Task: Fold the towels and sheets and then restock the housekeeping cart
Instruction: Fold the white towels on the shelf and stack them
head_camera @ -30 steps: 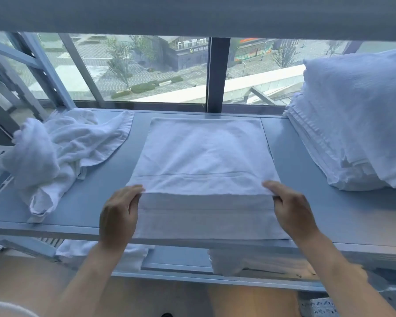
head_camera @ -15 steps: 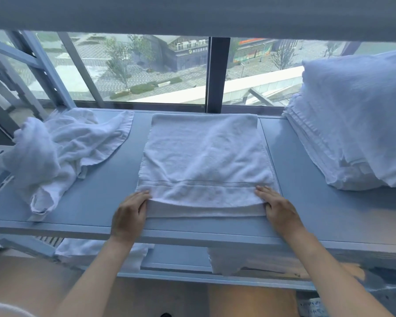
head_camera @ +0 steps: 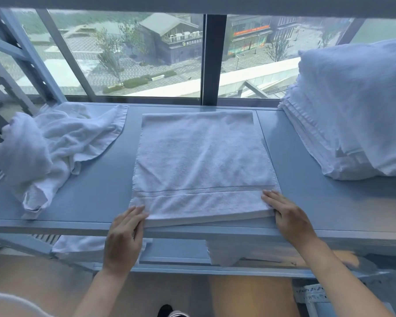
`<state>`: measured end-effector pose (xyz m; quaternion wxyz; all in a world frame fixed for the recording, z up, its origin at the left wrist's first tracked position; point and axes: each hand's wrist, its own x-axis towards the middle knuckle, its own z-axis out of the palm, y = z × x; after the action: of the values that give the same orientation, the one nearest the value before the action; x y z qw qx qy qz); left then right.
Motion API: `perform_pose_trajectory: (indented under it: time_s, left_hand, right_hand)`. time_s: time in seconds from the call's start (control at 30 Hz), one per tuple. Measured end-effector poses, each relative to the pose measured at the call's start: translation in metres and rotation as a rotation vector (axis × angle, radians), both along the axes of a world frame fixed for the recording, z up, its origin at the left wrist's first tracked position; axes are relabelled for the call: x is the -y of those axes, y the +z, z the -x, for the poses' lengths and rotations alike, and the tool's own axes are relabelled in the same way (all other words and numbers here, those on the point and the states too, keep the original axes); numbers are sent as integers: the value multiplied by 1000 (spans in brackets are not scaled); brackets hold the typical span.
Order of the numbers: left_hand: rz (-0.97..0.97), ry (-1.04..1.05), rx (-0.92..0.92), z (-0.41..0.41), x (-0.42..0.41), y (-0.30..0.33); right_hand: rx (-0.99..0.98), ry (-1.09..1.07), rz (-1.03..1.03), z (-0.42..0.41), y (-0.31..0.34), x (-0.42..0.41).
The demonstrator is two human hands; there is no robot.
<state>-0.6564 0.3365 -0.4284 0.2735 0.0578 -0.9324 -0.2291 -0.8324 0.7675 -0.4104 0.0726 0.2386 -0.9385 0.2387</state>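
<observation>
Head view: both hands at the towel's (head_camera: pixel 201 165) near corners.
Left hand (head_camera: pixel 124 234) and right hand (head_camera: pixel 288 218) rest flat-fingered at the bench's (head_camera: pixel 306 170) front edge; towel stretches away toward the window.

window (head_camera: pixel 146 56) — buildings, trees outside | dark mullion (head_camera: pixel 212 58) — upright | wood floor (head_camera: pixel 44 287)

Both forearms were bare to the frame's edge, the left hand (head_camera: pixel 123 239) and right hand (head_camera: pixel 288 218) without rings, watch or gloves. A pale, whitish garment (head_camera: pixel 7 304) edged the near left corner; a dark shoe (head_camera: pixel 169 311) with a light band showed below.
</observation>
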Motion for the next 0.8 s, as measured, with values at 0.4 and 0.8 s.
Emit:
perform_pose_trajectory:
  time_s: [0.4,0.8]
  left_hand:
    - [7,-88,-7,-22,-7,2]
    - [-8,-37,109,36,-33,47]
  right_hand:
    - [-19,-91,23,-23,11,12]
    - [-238,-118,88,-13,38,31]
